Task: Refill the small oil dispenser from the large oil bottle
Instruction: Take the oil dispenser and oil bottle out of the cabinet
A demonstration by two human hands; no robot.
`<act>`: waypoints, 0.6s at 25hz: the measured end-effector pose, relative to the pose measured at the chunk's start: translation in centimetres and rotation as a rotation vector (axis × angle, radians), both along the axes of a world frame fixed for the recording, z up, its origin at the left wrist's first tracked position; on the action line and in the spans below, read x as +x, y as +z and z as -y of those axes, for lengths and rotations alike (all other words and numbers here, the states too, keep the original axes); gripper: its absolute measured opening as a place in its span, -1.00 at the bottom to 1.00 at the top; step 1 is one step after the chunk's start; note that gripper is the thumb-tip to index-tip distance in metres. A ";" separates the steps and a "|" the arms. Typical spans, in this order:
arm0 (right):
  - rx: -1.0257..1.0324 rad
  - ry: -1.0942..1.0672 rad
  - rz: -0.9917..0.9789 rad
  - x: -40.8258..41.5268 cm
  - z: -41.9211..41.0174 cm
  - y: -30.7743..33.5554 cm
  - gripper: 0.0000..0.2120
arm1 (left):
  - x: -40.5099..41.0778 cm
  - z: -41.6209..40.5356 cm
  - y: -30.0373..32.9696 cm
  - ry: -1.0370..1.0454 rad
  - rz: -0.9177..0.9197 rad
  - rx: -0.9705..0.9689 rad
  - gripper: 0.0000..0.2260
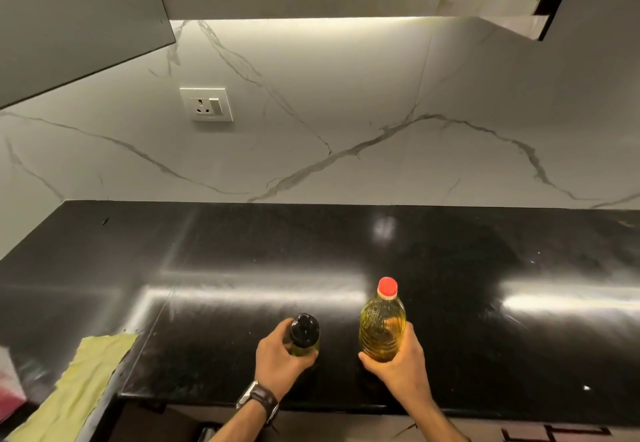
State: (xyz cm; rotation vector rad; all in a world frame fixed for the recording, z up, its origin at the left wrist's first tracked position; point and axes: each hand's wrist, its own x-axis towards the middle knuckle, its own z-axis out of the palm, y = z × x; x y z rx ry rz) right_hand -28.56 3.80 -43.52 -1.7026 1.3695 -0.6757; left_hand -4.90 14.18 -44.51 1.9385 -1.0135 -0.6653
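1. Surface: glossy black stone countertop, streaky glare from the under-cabinet light; front edge runs near the bottom of the view, just below both hands.
2. Room: white marble-look backsplash w/ grey veins, wall socket on it upper left; grey cabinet overhead at left, dark one at upper right.
3. Left hand grips the small oil dispenser, fingers wrapped round its lower body; black cap on, upright on the counter. Watch on that wrist.
4. Right hand holds the large oil bottle round its base; red cap on, upright, yellow oil inside.
5. Bottles are near each other, apart, both close to the front edge.
6. Yellow-green cloth lies at the counter's left corner, well apart from the hands.
7. Bare counter stretches behind the bottles to the wall, and to the right.
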 end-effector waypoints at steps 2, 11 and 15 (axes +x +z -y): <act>0.010 -0.010 0.015 0.0 0.0 -0.6 -0.19 | 0.3 0.3 -0.5 -0.010 0.005 0.017 -0.43; 0.080 -0.014 0.016 -0.7 -0.1 -0.7 -0.06 | 1.1 0.8 -1.5 -0.041 0.000 0.046 -0.43; 0.130 0.040 0.000 -1.7 -0.4 0.0 0.20 | 1.1 0.8 0.1 -0.069 0.009 0.090 -0.43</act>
